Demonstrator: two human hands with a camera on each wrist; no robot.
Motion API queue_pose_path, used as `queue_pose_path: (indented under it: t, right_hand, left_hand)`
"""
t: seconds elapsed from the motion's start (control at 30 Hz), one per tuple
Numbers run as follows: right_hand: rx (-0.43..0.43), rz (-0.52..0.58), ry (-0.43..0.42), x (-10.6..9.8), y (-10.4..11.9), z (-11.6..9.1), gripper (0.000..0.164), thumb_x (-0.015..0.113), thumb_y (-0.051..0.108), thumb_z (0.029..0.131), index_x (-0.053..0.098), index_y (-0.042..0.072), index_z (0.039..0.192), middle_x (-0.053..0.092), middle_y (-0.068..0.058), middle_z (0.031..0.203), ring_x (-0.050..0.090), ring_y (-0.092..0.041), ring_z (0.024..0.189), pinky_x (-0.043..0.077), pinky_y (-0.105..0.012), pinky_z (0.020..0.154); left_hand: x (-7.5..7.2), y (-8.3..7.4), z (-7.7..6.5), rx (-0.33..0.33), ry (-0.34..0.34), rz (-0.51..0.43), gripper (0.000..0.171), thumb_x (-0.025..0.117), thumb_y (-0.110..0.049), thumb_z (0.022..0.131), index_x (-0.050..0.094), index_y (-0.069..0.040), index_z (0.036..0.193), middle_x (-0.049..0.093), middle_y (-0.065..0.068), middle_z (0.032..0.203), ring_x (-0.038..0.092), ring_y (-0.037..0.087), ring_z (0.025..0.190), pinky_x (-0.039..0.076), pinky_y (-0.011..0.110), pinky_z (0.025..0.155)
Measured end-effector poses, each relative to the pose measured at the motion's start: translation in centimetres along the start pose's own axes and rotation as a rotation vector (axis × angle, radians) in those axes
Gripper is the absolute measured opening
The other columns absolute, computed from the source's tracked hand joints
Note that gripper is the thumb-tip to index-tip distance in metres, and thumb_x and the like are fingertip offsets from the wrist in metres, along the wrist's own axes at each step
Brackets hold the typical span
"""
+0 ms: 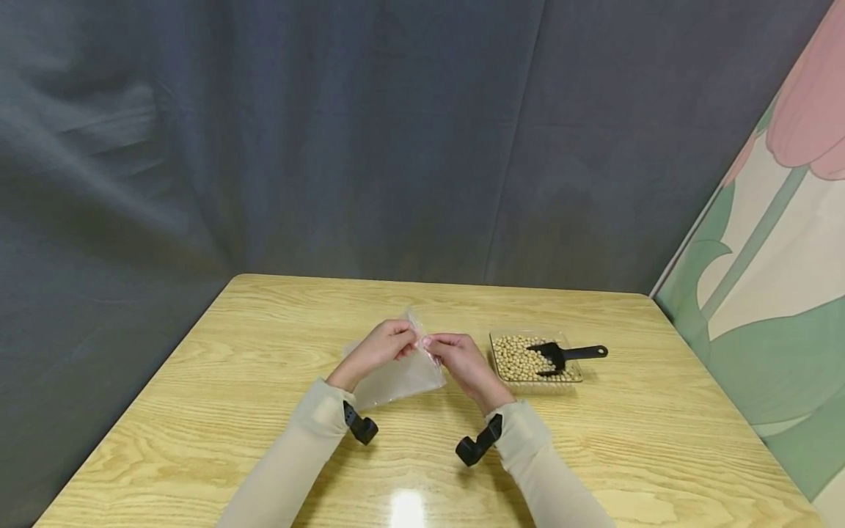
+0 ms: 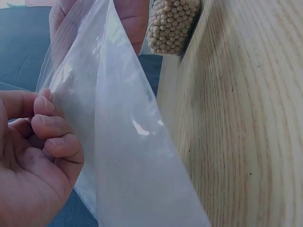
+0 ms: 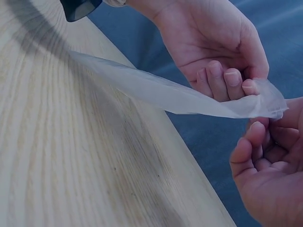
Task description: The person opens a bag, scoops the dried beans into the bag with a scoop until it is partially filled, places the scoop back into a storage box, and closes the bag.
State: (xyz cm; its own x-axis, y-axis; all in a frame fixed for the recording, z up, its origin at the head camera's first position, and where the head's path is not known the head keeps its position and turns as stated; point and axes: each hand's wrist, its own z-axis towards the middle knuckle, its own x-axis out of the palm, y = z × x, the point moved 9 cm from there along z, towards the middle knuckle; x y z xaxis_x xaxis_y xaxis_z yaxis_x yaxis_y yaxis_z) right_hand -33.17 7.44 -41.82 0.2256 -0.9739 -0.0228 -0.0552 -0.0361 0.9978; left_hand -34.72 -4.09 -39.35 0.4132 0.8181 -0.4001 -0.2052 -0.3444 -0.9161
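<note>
A translucent plastic zip bag (image 1: 403, 378) is held up over the table between both hands, its body slanting down toward the left in the head view. My left hand (image 1: 383, 345) pinches the bag's top edge between thumb and fingertips. Close beside it, my right hand (image 1: 462, 363) pinches the same edge at the other side. Faint zip lines run along that edge in the left wrist view, where the bag (image 2: 132, 142) partly covers the right hand (image 2: 135, 19). Seen from the right wrist, the bag (image 3: 156, 92) looks thin and flat. Whether its mouth is parted cannot be made out.
Right of the hands stands a clear plastic box (image 1: 538, 386) of round beige beans (image 1: 518, 356). A black scoop (image 1: 557, 354) lies in the beans, its handle reaching over the right rim. The wooden table (image 1: 198, 411) ends at a dark curtain (image 1: 396, 147) behind.
</note>
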Motion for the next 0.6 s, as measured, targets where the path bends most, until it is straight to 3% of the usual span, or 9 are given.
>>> queue_pose_path:
  t: [0.47,0.6]
  right_hand:
    - [-0.021,-0.026,-0.002,-0.15,0.40,0.08,0.030,0.056,0.009,0.094,0.066,-0.013,0.111,0.070,-0.006,0.095,0.061,-0.008,0.081,0.049,-0.025,0.076]
    - [-0.023,-0.031,-0.012,-0.22,0.41,0.07,0.029,0.057,0.008,0.093,0.066,-0.014,0.111,0.070,-0.004,0.092,0.059,-0.007,0.079,0.048,-0.024,0.075]
  left_hand:
    - [-0.30,-0.19,-0.13,-0.001,0.006,0.009,0.027,0.045,-0.013,0.098,0.056,-0.002,0.075,0.048,-0.002,0.064,0.042,0.012,0.056,0.037,0.024,0.055]
    - [-0.31,-0.05,-0.04,-0.006,0.011,0.014,0.028,0.045,-0.013,0.098,0.056,-0.003,0.075,0.047,-0.002,0.063,0.041,0.011,0.055,0.036,0.024,0.055]
